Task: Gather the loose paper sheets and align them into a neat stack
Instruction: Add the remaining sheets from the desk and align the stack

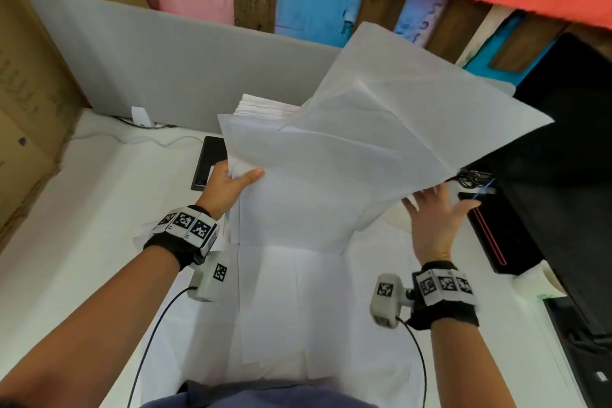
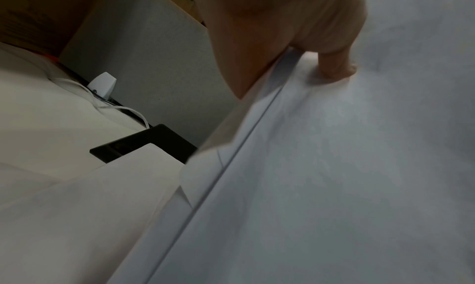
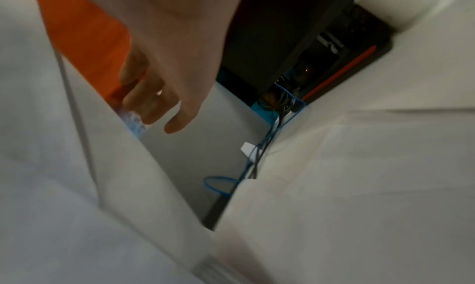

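Observation:
My left hand [image 1: 233, 180] pinches the left edge of a loose bundle of large white paper sheets [image 1: 347, 156], thumb on top. The bundle is lifted off the table and fans up toward the back right. In the left wrist view the thumb [image 2: 334, 65] presses on the sheets [image 2: 334, 166]. My right hand [image 1: 437, 219] is spread with straight fingers just below the bundle's right side, holding nothing. The right wrist view shows its fingers [image 3: 159, 105] apart from the sheets [image 3: 77, 166]. More white sheets [image 1: 298, 301] lie flat on the table in front of me. A thick pile of paper [image 1: 265, 108] stands behind the lifted bundle.
A black phone [image 1: 210, 162] lies on the table left of the bundle. A grey divider panel [image 1: 172, 66] stands at the back, cardboard boxes [image 1: 29, 109] at the left. A black device with a red stripe [image 1: 496, 235] and cables [image 1: 473, 177] sit at the right.

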Demonstrator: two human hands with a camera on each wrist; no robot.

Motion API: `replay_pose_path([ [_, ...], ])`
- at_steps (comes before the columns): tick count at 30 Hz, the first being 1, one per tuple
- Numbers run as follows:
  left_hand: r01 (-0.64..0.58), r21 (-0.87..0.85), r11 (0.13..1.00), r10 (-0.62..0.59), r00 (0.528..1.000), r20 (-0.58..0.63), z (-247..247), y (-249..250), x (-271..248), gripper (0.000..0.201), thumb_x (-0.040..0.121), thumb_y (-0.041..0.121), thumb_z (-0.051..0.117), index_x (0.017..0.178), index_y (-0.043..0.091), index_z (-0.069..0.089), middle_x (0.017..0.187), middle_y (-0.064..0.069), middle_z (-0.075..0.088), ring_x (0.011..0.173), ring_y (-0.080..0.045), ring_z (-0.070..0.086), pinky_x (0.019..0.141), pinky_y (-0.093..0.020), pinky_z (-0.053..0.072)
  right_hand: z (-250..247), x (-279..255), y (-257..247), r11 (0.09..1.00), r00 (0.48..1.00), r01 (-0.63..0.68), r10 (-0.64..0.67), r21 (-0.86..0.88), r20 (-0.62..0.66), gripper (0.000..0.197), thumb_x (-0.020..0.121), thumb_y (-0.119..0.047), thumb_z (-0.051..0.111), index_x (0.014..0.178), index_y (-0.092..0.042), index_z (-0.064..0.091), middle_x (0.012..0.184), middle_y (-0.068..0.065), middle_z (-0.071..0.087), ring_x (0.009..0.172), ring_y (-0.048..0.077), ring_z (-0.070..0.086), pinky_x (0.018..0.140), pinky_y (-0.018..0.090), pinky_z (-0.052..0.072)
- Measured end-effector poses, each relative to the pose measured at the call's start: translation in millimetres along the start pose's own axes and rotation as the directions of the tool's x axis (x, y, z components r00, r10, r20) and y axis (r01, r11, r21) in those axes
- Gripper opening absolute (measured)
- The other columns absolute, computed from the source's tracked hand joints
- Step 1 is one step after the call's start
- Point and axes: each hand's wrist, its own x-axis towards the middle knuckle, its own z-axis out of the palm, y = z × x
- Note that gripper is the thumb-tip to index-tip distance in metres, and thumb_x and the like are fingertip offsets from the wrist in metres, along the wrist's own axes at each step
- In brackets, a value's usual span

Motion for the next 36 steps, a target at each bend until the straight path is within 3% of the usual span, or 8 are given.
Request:
replay_pose_path([
  [2,-0.002,0.005,1.0,0.002,1.0,-0.001,0.3,-0.1,0.4,0.031,0.086,0.001,0.057,0.1,0.029,0.058,0.087,0.026,0.07,0.089,0.004,0.065,0.081,-0.015,0.052,2.6,-7.9,18.1,0.986,0.993,-0.042,0.058,-0.162,0.101,0.086,0.055,-0.089,0.049,0.116,-0.028,0.049,0.114,-0.005,0.058,0.107,0.011,0.055,0.092,0.03,0.047],
  [4,-0.006,0.018,1.0,0.006,1.0,0.006,0.8,1.0,-0.3,0.031,0.087,0.0,0.057,0.099,0.028,0.059,0.087,0.026,0.069,0.089,0.005,0.065,0.083,-0.015,0.051,9.1,-13.9,30.4,0.953,0.983,0.002,0.053,-0.302,0.175,0.072,0.065,-0.061,0.069,0.122,-0.024,0.046,0.12,-0.004,0.056,0.112,0.01,0.054,0.094,0.029,0.047],
  [9,0.013,0.054,0.998,-0.015,0.999,0.042,-0.1,6.6,-3.8,0.03,0.087,-0.001,0.057,0.096,0.027,0.057,0.079,0.031,0.068,0.082,0.012,0.063,0.073,-0.007,0.048,33.9,1.7,23.1,0.892,0.97,0.022,0.09,-0.452,0.224,0.047,0.073,-0.013,0.076,0.115,-0.015,0.055,0.109,-0.001,0.063,0.1,0.005,0.063,0.089,0.027,0.049],
  [12,0.024,0.073,0.997,-0.029,0.997,0.074,-2.0,12.7,-3.9,0.037,0.081,-0.003,0.063,0.097,0.03,0.055,0.082,0.022,0.069,0.081,0.015,0.062,0.07,-0.005,0.046,50.3,17.1,14.7,0.86,0.96,0.004,0.139,-0.511,0.242,0.056,0.063,-0.028,0.084,0.106,-0.002,0.061,0.101,0.008,0.068,0.092,0.014,0.068,0.082,0.035,0.054],
  [17,0.004,0.085,0.996,-0.013,0.994,0.106,0.6,15.7,-4.9,0.044,0.078,-0.007,0.065,0.099,0.03,0.053,0.082,0.033,0.067,0.084,0.015,0.061,0.073,-0.003,0.045,63.5,18.5,21.5,0.876,0.951,-0.039,0.18,-0.48,0.25,0.046,0.069,0.001,0.076,0.11,-0.011,0.057,0.103,0.003,0.066,0.098,0.017,0.065,0.091,0.035,0.052],
  [23,-0.012,-0.041,0.999,0.006,0.992,-0.127,15.8,-0.5,-5.0,0.046,0.078,0.003,0.069,0.12,0.012,0.052,0.107,0.008,0.065,0.098,0.001,0.062,0.086,-0.017,0.048,60.1,7.9,46.3,0.892,0.96,-0.154,0.237,-0.425,0.149,0.047,0.072,-0.003,0.075,0.115,-0.007,0.056,0.102,0.004,0.067,0.094,0.019,0.066,0.076,0.022,0.056],
  [29,-0.052,-0.026,0.998,0.045,0.974,-0.221,36.5,8.3,-6.3,0.054,0.078,0.002,0.07,0.126,0.008,0.048,0.117,-0.004,0.061,0.103,0.0,0.059,0.087,-0.012,0.047,58.5,0.5,51.6,0.895,0.979,-0.19,0.203,-0.403,-0.011,0.015,0.077,-0.011,0.074,0.082,-0.009,0.06,0.08,0.005,0.065,0.077,0.022,0.064,0.074,0.035,0.052],
  [36,-0.133,0.008,0.991,0.132,0.967,-0.218,26.1,24.2,-8.9,0.057,0.077,0.003,0.071,0.127,0.006,0.043,0.119,-0.002,0.058,0.109,-0.003,0.058,0.096,-0.018,0.046,57.7,-0.7,25.3,0.917,0.988,-0.047,0.102,-0.396,0.12,0.031,0.077,-0.008,0.073,0.105,-0.005,0.061,0.094,0.006,0.068,0.085,0.011,0.067,0.076,0.02,0.055],
])
